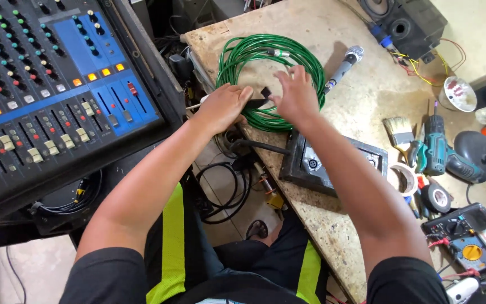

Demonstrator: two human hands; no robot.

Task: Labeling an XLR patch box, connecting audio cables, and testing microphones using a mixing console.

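1. Both arms bare from elbow down; short black sleeves, upper arms only.
2. Black vest/top w/ two hi-vis yellow-green vertical stripes at front.
3. Dark trousers below.
4. Left hand (223, 105), right hand (295, 95): no gloves.

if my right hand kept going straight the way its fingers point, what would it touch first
Most likely the far side of the green cable coil. The right hand lies over the coil, fingers pointing up and away across the bench; the microphone lies off to the right, though depth is hard to judge.
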